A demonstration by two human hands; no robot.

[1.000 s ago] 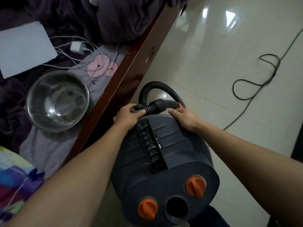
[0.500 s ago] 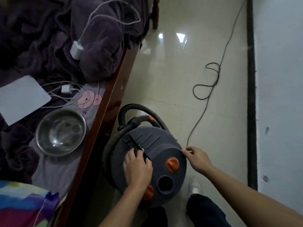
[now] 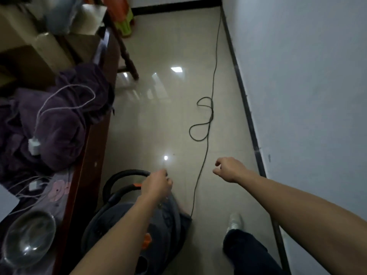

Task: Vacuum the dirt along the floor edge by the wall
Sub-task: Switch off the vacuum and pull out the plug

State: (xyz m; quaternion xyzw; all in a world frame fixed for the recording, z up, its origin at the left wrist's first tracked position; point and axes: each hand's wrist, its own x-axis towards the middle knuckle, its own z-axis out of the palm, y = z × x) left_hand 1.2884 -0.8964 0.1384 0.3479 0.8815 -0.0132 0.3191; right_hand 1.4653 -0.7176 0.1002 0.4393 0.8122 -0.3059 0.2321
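**Vac still by the bed, wall edge off to the right**

Since approx half a sec ago the view has tipped up: more floor and wall show, and both hands have come off the lid of the dark grey drum vacuum with orange knobs (image 3: 158, 231). That vac sits low in view, tight against the dark red-brown wooden bed frame (image 3: 87, 175), its black ribbed hose (image 3: 119, 176) looping up over the top.

Left hand (image 3: 156, 185) is curled near the orange-tipped carry handle (image 3: 127, 188), fingers bunched; can't tell if it's pinching the handle, the hose or sth small, blur is heavy. Right hand (image 3: 230, 169) hangs free over the glossy beige tile floor (image 3: 158, 116), loosely curled, thumb and forefinger near each other, holding nothing.

Key relation: black skirting strip along the pale grey wall (image 3: 248, 116) runs lengthwise away from the person, on the right-hand side, w/ the thin black power cord (image 3: 206, 147) lying between vac and wall, roughly parallel to it. Right hand is nearer the edge; left is nearer the vac. Nozzle end isn't in view.

Judgement: suction hasn't reached the edge yet; next is prob. getting the nozzle over rightward, past the cord.
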